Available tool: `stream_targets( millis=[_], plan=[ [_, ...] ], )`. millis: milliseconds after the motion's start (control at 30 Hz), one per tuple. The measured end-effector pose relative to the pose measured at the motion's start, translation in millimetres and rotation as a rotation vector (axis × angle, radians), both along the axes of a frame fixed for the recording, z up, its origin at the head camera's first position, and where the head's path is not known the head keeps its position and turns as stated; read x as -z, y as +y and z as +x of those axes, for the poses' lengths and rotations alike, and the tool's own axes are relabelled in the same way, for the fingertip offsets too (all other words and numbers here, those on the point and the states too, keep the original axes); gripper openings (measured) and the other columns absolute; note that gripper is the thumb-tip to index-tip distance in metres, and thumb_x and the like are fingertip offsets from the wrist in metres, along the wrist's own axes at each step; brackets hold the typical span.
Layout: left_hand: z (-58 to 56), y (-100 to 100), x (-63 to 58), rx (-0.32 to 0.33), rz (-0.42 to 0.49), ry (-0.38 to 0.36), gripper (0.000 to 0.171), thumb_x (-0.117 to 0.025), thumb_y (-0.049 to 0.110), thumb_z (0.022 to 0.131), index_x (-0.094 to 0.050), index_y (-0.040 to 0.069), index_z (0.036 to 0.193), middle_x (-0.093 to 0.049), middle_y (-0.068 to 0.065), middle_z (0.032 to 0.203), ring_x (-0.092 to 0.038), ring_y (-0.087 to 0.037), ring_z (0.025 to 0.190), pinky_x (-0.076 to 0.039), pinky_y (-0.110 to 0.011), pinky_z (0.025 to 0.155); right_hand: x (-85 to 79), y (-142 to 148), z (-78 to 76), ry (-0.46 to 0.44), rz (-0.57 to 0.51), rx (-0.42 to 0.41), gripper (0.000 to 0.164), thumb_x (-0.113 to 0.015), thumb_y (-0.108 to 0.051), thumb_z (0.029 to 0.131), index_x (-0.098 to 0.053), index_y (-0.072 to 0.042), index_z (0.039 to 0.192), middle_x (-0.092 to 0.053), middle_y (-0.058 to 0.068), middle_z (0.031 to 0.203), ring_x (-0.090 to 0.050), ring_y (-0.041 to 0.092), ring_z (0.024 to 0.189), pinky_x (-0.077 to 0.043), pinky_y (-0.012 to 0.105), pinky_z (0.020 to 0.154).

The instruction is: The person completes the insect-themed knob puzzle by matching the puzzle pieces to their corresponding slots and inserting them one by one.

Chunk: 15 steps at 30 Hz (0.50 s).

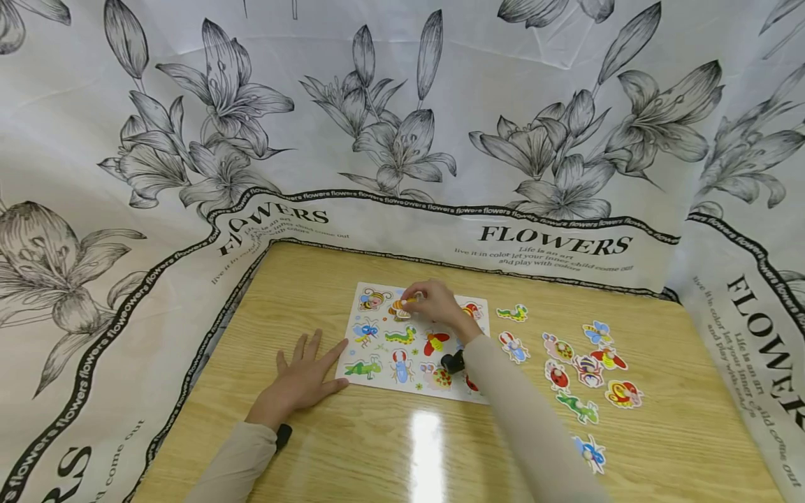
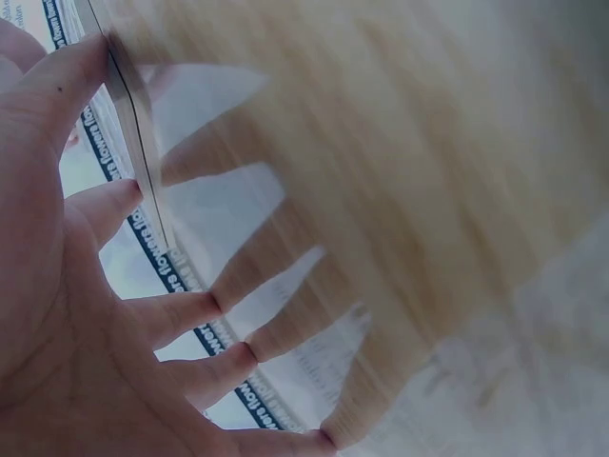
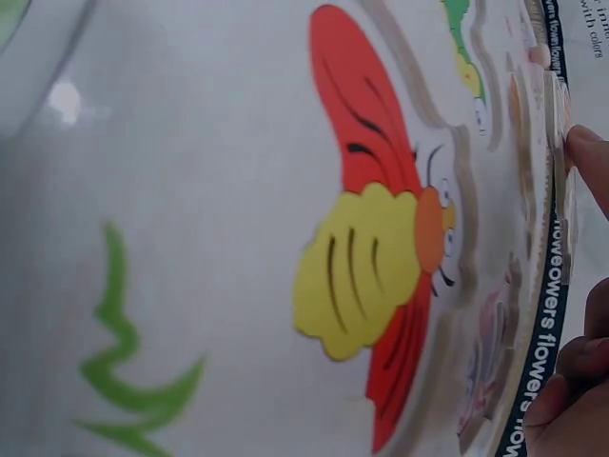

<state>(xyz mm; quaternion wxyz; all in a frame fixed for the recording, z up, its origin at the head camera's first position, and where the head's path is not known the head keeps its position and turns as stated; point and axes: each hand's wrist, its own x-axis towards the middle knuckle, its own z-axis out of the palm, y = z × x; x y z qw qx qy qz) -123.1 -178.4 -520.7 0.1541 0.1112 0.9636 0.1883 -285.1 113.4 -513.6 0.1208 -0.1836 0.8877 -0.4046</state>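
Note:
A white insect puzzle board [image 1: 388,344] lies on the wooden table, with bugs printed in its recesses. My left hand [image 1: 300,381] rests at its left side, fingers spread on the tabletop. In the left wrist view, the thumb [image 2: 71,81] and index fingertip meet the board's edge [image 2: 133,124]. Over the top row, my right hand [image 1: 434,305] pinches an orange-striped insect puzzle piece [image 1: 397,311], partly hidden by the fingers. The right wrist view shows that piece edge-on beside the fingertips, beyond a red-winged bug [image 3: 366,257] in the board.
Right of the board lie loose pieces: a caterpillar [image 1: 512,313], a blue beetle [image 1: 513,346], a ladybug [image 1: 556,376], a grasshopper [image 1: 577,406], a blue mosquito-like insect [image 1: 590,453] and several others. A flower-printed cloth [image 1: 402,209] stands behind and beside the table [image 1: 352,447].

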Motion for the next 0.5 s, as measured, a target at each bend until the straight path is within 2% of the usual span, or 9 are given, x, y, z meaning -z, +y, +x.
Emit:
stream_targets(
  millis=[100, 300, 500],
  plan=[
    [0.0, 0.3, 0.6, -0.001, -0.010, -0.001, 0.075, -0.060, 0.054, 0.096, -0.028, 0.031, 0.160, -0.007, -0.024, 0.164, -0.002, -0.051, 0.147, -0.003, -0.082, 0.101, 4.7, -1.0, -0.7, -0.015, 0.018, 0.016, 0.006, -0.077, -0.023, 0.090, -0.078, -0.023, 0.096, -0.064, 0.000, 0.102, -0.045, 0.023, 0.089, -0.031, 0.040, 0.076],
    [-0.7, 0.0, 2.1, 0.000, -0.008, 0.011, 0.075, -0.061, 0.054, 0.096, -0.029, 0.030, 0.159, -0.008, -0.025, 0.164, -0.003, -0.052, 0.147, -0.004, -0.083, 0.101, 7.5, -3.6, 0.0, -0.019, 0.051, 0.020, 0.004, -0.077, -0.028, 0.090, -0.077, -0.027, 0.095, -0.063, -0.002, 0.110, -0.050, 0.022, 0.103, -0.029, 0.047, 0.095],
    [-1.6, -0.7, 3.8, 0.000, -0.012, 0.012, 0.075, -0.060, 0.056, 0.095, -0.029, 0.031, 0.159, -0.008, -0.024, 0.164, -0.003, -0.051, 0.147, -0.004, -0.082, 0.101, 7.6, -6.6, -0.1, -0.031, 0.056, 0.016, 0.006, -0.077, -0.027, 0.091, -0.078, -0.026, 0.096, -0.063, -0.001, 0.112, -0.049, 0.023, 0.104, -0.030, 0.048, 0.096]
  ],
)
